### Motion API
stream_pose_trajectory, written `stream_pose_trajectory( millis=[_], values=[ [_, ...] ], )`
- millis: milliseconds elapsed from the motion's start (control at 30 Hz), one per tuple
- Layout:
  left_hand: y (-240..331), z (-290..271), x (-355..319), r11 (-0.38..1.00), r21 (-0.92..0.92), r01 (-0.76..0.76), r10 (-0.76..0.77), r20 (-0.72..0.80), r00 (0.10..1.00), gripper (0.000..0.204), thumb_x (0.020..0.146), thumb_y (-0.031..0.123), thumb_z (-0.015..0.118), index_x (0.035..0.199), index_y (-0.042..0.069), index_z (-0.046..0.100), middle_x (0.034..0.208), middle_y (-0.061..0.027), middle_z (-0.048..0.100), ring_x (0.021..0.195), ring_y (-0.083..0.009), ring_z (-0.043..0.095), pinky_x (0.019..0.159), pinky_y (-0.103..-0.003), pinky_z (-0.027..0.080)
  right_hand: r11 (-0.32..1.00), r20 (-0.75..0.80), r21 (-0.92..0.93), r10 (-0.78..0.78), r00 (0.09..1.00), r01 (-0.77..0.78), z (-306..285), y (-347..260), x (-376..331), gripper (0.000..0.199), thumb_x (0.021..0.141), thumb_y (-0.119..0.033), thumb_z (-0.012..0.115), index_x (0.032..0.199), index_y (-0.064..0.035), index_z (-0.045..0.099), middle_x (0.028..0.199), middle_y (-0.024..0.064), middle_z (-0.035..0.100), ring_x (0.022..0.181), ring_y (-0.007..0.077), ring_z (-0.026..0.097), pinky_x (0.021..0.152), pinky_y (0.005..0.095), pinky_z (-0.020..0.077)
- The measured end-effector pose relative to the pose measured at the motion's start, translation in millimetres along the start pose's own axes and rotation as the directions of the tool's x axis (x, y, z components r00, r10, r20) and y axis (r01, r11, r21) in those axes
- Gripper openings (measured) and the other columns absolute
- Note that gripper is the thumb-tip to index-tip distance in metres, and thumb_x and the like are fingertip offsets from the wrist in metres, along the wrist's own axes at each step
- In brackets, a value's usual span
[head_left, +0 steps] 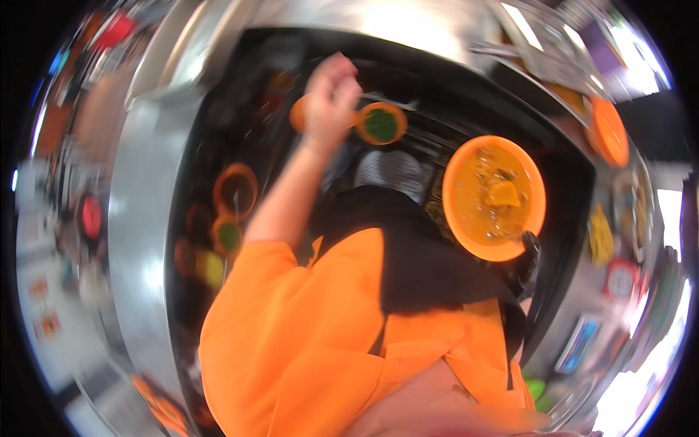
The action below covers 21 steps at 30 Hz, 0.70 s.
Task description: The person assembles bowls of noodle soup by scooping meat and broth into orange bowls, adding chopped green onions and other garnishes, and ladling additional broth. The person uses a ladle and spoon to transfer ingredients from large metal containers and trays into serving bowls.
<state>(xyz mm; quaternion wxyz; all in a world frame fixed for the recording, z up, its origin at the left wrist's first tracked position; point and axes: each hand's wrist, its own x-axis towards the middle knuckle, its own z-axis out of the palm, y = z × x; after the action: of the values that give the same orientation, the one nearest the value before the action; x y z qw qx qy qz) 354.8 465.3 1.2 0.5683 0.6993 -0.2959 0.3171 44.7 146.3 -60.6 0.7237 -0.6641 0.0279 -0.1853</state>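
Observation:
My bare left hand [331, 100] reaches over the far side of the dark work area, blurred, its fingers bunched; whether it holds anything cannot be made out. Partly hidden behind it is an orange bowl [298, 114]. Just right of the hand sits a small orange bowl of chopped green herbs [382, 122]. My right hand [531, 256], in a black glove, grips the near right rim of a large orange bowl [451, 191]. That bowl is full of yellow-brown soup [484, 213] with chunks and dark pieces in it.
A perforated metal piece [389, 171] lies between the bowls. Blurred orange and green bowl shapes [237, 189], perhaps reflections, show at left. A steel counter [142, 218] runs along the left. On the right are an orange plate [610, 132], a yellow cloth [601, 234] and a red-rimmed device [621, 280].

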Motion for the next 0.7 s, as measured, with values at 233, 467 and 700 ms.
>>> stream_pose_trajectory(
  millis=[233,467,700],
  values=[
    [198,-124,-309,-0.085,-0.062,0.994,-0.657,0.754,-0.010,0.056,0.098,0.049,0.044,0.138,0.011,0.050,0.143,-0.0092,0.046,0.135,-0.0235,0.038,0.112,-0.035,0.027,0.836,0.329,0.289,0.371,0.868,-0.466,9,-47,-30,0.047,0.086,-0.013,0.064,0.129,-0.0017,0.048,0.129,0.0141,0.051,0.120,0.0267,0.050,0.106,0.0393,0.0373],
    [263,-228,-275,0.196,0.399,0.896,-0.741,0.658,-0.131,0.054,0.090,0.049,0.057,0.126,0.009,0.060,0.129,-0.0117,0.059,0.122,-0.0240,0.052,0.105,-0.035,0.037,0.584,0.384,0.324,0.638,0.668,-0.744,59,-120,-49,0.049,0.085,-0.013,0.064,0.129,-0.0003,0.048,0.128,0.0140,0.054,0.119,0.0270,0.052,0.106,0.0397,0.0383],
    [124,-427,-273,-0.054,0.639,0.767,-0.887,-0.383,0.257,0.038,0.087,0.026,0.061,0.119,0.005,0.062,0.110,-0.0145,0.068,0.106,-0.0304,0.063,0.091,-0.039,0.048,0.445,0.377,0.407,0.714,0.590,-0.798,145,-129,-92,0.050,0.084,-0.013,0.065,0.129,0.0012,0.049,0.127,0.0139,0.056,0.117,0.0274,0.054,0.106,0.0402,0.0392]
  ],
)
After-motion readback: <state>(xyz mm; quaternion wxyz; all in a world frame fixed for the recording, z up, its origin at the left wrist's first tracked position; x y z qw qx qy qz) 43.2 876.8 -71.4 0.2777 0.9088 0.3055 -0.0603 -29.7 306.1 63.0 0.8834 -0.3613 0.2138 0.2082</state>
